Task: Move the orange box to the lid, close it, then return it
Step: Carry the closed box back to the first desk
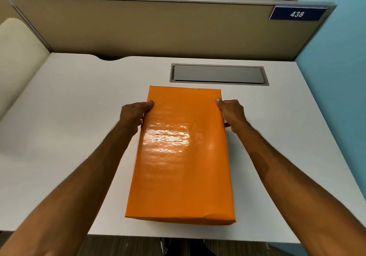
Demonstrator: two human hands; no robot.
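One orange box [181, 152] lies on the bench [69, 107], between two hands: left hand [134, 115] and right hand [230, 113] clasp its sides.

fingers of both hands [134, 115] hidden behind orange box [182, 156], forearms cut off btm edge

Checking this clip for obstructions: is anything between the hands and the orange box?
Nothing visible. The left hand and right hand already grip the long sides of the orange box directly, thumbs on top. The desk around it shows no loose objects.
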